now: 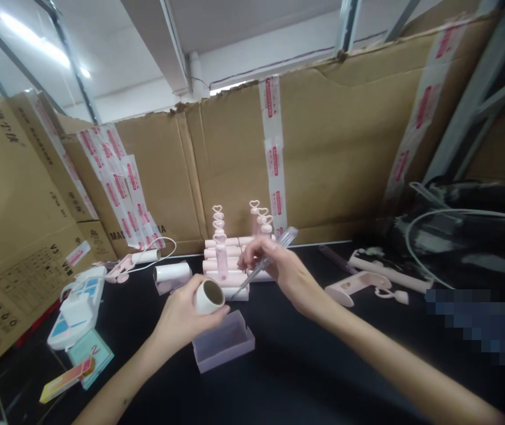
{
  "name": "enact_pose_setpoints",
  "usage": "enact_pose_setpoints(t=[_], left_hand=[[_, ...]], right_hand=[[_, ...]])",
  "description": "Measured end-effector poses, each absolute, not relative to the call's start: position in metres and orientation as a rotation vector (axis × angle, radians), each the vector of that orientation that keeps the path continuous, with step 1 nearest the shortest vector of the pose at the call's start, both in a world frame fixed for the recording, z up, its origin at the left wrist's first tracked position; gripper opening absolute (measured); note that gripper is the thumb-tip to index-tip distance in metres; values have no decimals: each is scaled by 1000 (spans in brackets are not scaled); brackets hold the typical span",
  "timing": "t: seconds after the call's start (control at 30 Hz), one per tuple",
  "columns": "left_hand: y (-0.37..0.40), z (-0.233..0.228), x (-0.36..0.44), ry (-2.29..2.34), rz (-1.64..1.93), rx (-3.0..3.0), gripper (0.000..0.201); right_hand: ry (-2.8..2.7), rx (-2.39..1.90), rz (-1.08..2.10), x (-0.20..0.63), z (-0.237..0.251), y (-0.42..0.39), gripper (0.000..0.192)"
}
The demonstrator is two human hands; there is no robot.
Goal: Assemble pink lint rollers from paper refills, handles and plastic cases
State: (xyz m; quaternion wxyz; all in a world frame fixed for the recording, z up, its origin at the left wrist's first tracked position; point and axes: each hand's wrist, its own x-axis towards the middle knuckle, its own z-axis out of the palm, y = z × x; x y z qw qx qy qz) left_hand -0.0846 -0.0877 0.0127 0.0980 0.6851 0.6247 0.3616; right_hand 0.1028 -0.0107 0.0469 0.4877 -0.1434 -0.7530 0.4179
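1. Dark bench [305, 366] walled by taped cardboard sheets [336, 153] at the back and a printed cardboard box [8, 236] at far left.
2. At left: white-and-blue device [77, 307] with a white cable, coloured cards [79, 369] near the front edge.
3. Further right, lying on its side: white roll [172, 274], just beside the pink stack.
4. Left hand [185, 319], fingers wrapped around a small white paper roll [208, 296], open end facing up, held just above a clear lilac tray [223, 341].
5. Behind: stack of pink tubes [228, 260] with heart-topped handles [217, 215] standing upright.
6. Right hand [279, 268], fingers pinched on a clear pen-like tool [263, 264], tip pointing down toward the roll, partly hiding the stack.
7. At right: loose pink handle parts [358, 283], black bags [469, 236] with white cable.
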Motion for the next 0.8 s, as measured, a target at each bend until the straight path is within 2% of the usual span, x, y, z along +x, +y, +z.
enact_pose_setpoints(t=[0.1, 0.2, 0.37, 0.47, 0.53, 0.7, 0.8], left_hand=[[-86, 14, -72, 1674, 1108, 1927, 33], [-82, 16, -65, 1495, 1266, 1803, 37], [-71, 13, -61, 1279, 1639, 1589, 32], [-62, 4, -60, 1219, 1819, 1448, 32], [-58, 1, -59, 1149, 1927, 1397, 32], [-64, 18, -71, 853, 2260, 1413, 31], [-79, 32, -91, 721, 2406, 1519, 28]], right_hand=[[-1820, -324, 947, 96, 61, -20, 39], [-2055, -387, 971, 89, 59, -25, 34], [-2342, -292, 1103, 89, 40, -16, 74], [-2410, -270, 1141, 86, 23, -10, 88], [-2385, -346, 1154, 80, 10, -9, 80], [-2255, -440, 1186, 62, -13, -9, 32], [-2065, -440, 1173, 66, 0, -9, 26]])
